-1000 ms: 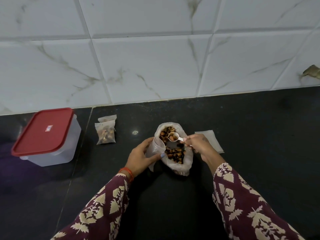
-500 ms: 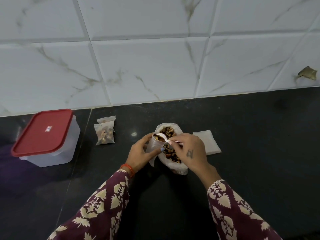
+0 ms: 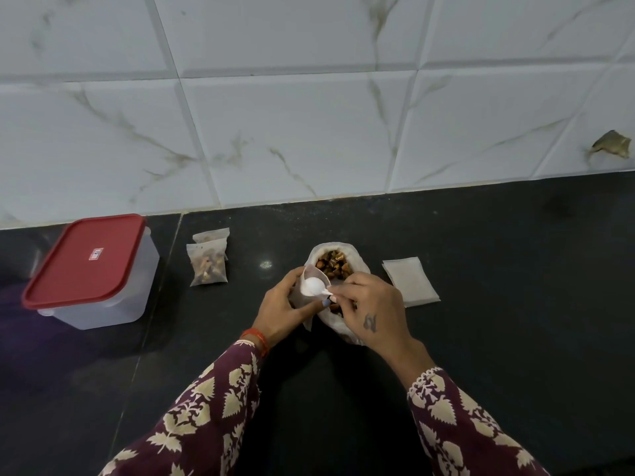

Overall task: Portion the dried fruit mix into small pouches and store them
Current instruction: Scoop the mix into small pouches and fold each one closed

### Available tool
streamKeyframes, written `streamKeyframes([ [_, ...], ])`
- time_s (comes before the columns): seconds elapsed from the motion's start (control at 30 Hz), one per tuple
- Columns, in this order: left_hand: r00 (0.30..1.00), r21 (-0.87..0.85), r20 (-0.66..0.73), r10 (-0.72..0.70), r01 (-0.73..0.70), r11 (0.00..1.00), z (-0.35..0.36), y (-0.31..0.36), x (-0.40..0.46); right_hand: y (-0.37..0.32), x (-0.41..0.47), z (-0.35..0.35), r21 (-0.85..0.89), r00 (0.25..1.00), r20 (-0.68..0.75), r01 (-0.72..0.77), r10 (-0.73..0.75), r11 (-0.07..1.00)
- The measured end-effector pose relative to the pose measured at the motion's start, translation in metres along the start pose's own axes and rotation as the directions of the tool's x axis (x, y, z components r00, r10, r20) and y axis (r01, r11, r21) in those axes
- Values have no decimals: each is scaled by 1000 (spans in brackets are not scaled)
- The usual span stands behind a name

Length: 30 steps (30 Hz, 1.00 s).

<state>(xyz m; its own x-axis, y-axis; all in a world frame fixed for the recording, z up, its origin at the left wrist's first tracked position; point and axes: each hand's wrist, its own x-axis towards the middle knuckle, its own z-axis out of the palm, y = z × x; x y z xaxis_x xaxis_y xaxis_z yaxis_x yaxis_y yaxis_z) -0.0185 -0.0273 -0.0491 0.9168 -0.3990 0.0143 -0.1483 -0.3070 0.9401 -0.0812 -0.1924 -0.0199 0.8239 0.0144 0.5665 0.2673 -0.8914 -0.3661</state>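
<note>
A white bag of dried fruit mix [image 3: 332,262] stands open on the black counter, brown pieces showing at its top. My left hand [image 3: 283,305] grips a small clear pouch [image 3: 311,276] by its mouth, just left of the bag. My right hand [image 3: 372,309] pinches the handle of a white spoon [image 3: 313,287], whose bowl is turned over above the pouch's opening, its white back facing up. Two filled pouches [image 3: 208,262] lie to the left on the counter. A stack of empty pouches [image 3: 410,281] lies flat to the right of the bag.
A clear plastic box with a shut red lid [image 3: 91,269] stands at the far left of the counter [image 3: 515,286]. A white marbled tile wall [image 3: 309,115] rises behind. A brown scrap [image 3: 610,146] sticks to the wall at right.
My right hand carried the loaded spoon from over the bag leftward to the pouch and turned it over. The left hand kept holding the pouch.
</note>
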Motion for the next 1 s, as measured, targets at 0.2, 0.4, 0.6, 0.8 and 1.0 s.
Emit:
streamKeyframes([
  [0.2, 1000, 43, -14, 22, -21, 999, 0, -4, 2, 2, -6, 4, 73, 996, -23, -85, 86, 994],
  [0.4, 999, 133, -4, 35, -34, 991, 4, -11, 1, 3, -9, 9, 116, 991, -11, -134, 136, 984],
  [0.6, 998, 141, -55, 32, -24, 990, 8, -10, 1, 1, -11, 12, 149, 984, -37, -165, 172, 975],
  [0.8, 998, 197, -52, 39, -29, 980, 14, -16, -1, -3, -12, 12, 167, 971, -42, -225, 235, 960],
  [1.0, 997, 244, -42, 60, -48, 969, 16, -14, -3, -4, -7, 10, 304, 870, 170, -493, 462, 815],
])
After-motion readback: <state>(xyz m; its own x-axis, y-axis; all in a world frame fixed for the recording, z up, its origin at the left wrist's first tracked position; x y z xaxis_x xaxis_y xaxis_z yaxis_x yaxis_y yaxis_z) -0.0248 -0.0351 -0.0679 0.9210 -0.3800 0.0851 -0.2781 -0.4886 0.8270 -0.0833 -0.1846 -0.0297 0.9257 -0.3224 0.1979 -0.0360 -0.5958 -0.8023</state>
